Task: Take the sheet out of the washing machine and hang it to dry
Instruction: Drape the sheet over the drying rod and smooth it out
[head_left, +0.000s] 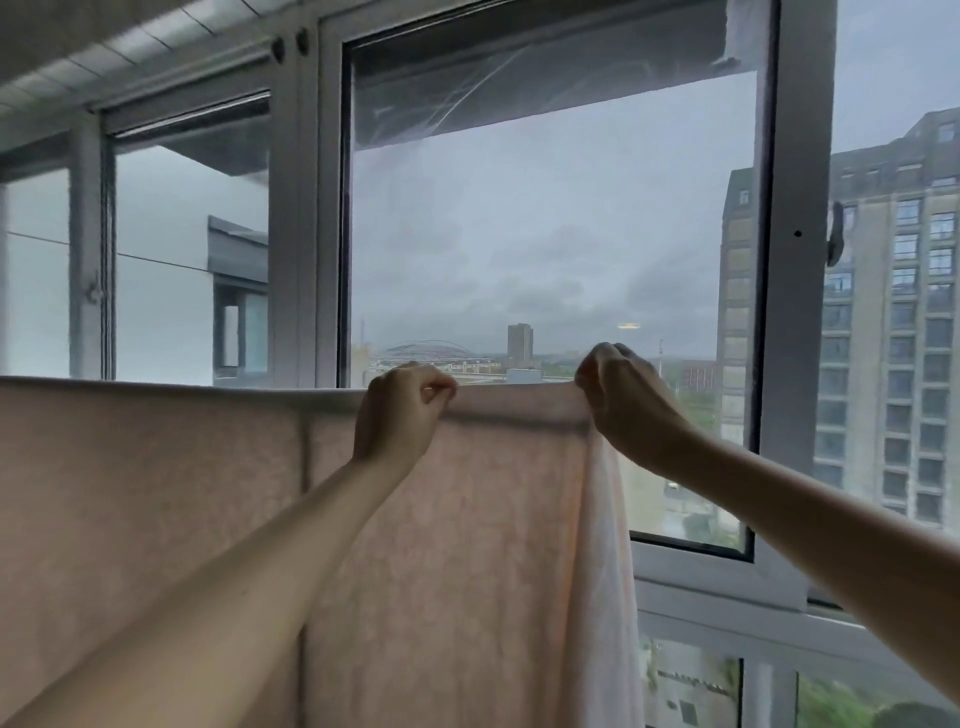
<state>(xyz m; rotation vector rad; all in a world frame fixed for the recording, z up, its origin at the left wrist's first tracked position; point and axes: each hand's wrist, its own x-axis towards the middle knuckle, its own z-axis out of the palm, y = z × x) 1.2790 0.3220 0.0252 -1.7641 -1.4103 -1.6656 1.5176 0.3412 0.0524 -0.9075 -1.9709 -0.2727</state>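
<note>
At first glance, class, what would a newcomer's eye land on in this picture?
A pale pink sheet fills the lower left, draped over a line in front of the window. At its top edge, mid-frame, the left hand and right hand pinch the fabric. A tall apartment block rises outside on the right.

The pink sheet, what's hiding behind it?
Behind the pink sheet is the window, with grey sky and buildings showing above it. The lower window is covered. Whatever the sheet hangs over is hidden under its top fold, which the left hand and right hand pinch.
</note>
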